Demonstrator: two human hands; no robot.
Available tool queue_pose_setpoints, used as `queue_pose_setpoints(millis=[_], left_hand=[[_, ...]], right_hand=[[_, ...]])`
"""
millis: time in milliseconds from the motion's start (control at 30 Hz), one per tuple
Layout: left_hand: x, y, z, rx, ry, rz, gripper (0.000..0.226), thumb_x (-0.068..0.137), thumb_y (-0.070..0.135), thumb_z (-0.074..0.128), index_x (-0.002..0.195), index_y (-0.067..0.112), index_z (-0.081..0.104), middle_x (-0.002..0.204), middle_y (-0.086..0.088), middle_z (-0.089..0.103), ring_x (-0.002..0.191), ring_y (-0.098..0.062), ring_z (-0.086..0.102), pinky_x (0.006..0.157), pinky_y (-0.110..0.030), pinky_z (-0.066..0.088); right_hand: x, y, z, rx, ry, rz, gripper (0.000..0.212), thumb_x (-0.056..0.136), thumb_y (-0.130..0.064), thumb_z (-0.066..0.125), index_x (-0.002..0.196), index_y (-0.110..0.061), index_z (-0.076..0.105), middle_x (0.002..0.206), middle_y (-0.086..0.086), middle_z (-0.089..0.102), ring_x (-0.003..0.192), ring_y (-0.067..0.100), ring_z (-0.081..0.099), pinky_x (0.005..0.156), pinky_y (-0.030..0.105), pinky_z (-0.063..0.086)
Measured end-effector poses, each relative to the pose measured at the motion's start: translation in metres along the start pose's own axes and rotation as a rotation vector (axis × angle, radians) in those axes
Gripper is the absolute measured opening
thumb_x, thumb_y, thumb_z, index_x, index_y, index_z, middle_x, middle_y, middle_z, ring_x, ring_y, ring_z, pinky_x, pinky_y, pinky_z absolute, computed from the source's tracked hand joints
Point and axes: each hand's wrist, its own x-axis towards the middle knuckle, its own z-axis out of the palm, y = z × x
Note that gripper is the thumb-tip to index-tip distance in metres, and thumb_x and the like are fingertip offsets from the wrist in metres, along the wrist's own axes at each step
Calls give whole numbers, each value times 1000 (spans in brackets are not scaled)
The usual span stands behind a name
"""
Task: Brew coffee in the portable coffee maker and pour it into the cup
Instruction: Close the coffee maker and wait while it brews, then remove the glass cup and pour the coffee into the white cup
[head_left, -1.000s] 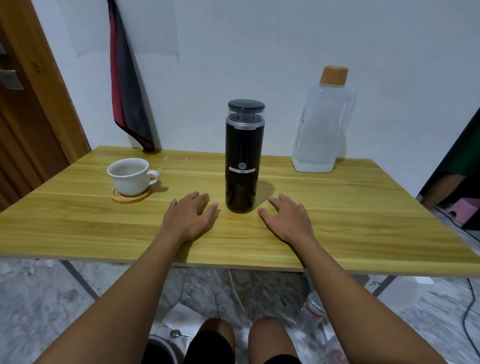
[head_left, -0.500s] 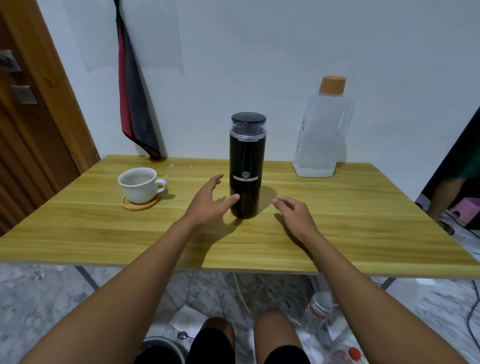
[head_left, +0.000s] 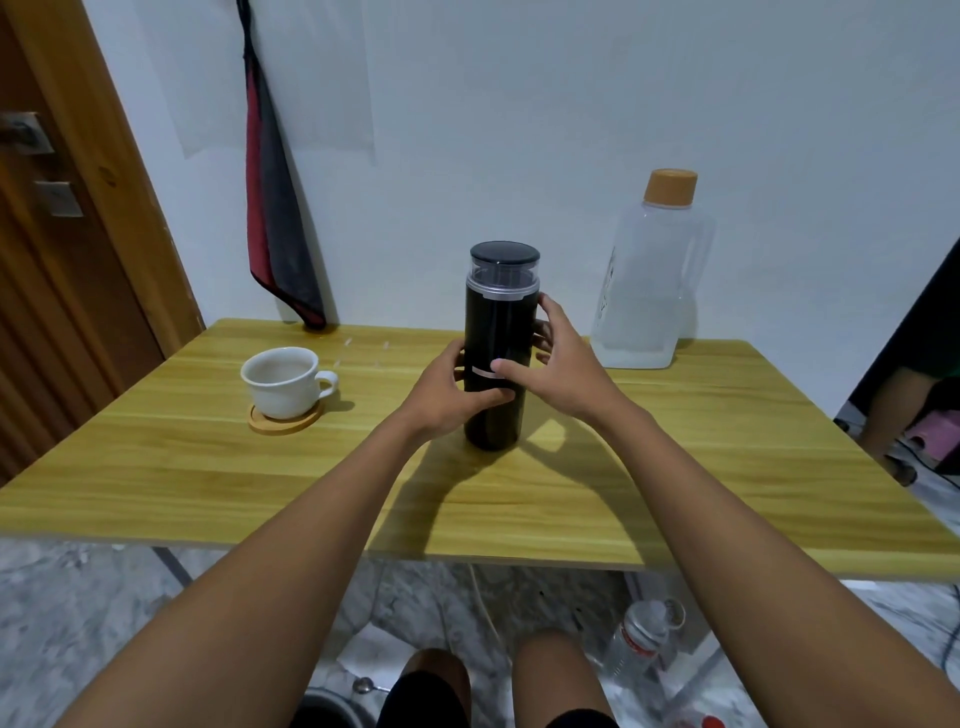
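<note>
A tall black portable coffee maker (head_left: 500, 322) with a clear collar and dark lid stands upright in the middle of the wooden table (head_left: 208, 483). My left hand (head_left: 447, 395) wraps its lower body from the left. My right hand (head_left: 561, 364) grips its middle from the right, thumb across the front at the pale band. A white cup (head_left: 283, 382) sits on a round wooden coaster (head_left: 283, 418) to the left, apart from both hands. I cannot tell what is in the cup.
A translucent water jug (head_left: 652, 280) with an orange cap stands at the back right against the wall. A red and grey cloth (head_left: 270, 208) hangs at the back left. A door (head_left: 57, 260) lies left. Plastic bottles (head_left: 641, 639) lie on the floor below.
Both hands lifted off the table and closed around the coffee maker, left first, then right. The view shifted so the table sits lower in frame.
</note>
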Motion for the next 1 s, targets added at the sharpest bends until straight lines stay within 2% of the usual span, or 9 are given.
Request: queue_pose_setpoints(millis=[233,400,467,567,667,767,833,900,1000], left_hand=[[-1,-4,4,-9,12,27,75,78,24,87,142,21,49,132,1,63,124,-17,58,100,-34,51],[-2,-6,6,-9,17,39,72,79,27,87,141,24,49,134,5,62,125,-13,56,86,-16,46],[-2,-6,6,3,22,40,73,79,28,87,141,24,48,134,6,61,125,-12,55,82,-11,43],[-2,-5,5,11,20,44,74,79,27,86,142,23,48,135,4,61,125,-13,55,84,-12,44],[-2,-2,3,18,-12,34,74,80,27,86,142,22,47,134,4,61,124,-14,56,91,-20,47],[-1,3,-8,20,-87,4,70,85,28,81,144,22,44,134,5,58,125,-15,55,98,-26,47],[0,8,-13,-33,-121,-11,66,86,33,76,143,24,44,134,6,57,127,-16,55,96,-25,47],[2,16,-12,-69,-92,-15,70,81,44,76,141,23,47,133,4,60,125,-14,57,99,-29,47],[5,27,2,-64,24,6,78,71,50,87,134,21,51,121,5,65,111,-7,64,89,-25,52]], right_hand=[[6,4,-4,-74,13,-59,96,74,-40,86,151,-36,27,142,1,55,116,4,52,98,24,42],[6,7,-4,-163,44,-103,95,75,-44,84,151,-31,29,140,2,59,122,15,59,102,32,49],[5,8,-3,-202,58,-123,93,75,-47,84,150,-29,31,137,2,61,121,16,60,100,30,49],[4,8,-2,-152,51,-117,93,75,-50,82,150,-34,31,137,-2,61,119,7,57,98,25,45],[-1,13,-4,-54,13,-66,88,79,-49,77,152,-38,29,140,-8,56,126,5,54,102,27,44],[-12,36,0,130,-25,49,77,89,-31,68,155,-23,31,147,4,51,131,13,52,109,38,44],[-22,52,7,125,-63,117,76,88,-26,69,154,-20,32,148,5,50,134,16,49,111,42,42],[-28,59,19,82,-108,160,84,79,-38,76,151,-27,34,149,0,49,134,12,46,108,36,41],[-26,55,42,96,-65,196,103,64,-57,84,149,-32,32,137,-14,52,118,-3,48,89,15,42]])
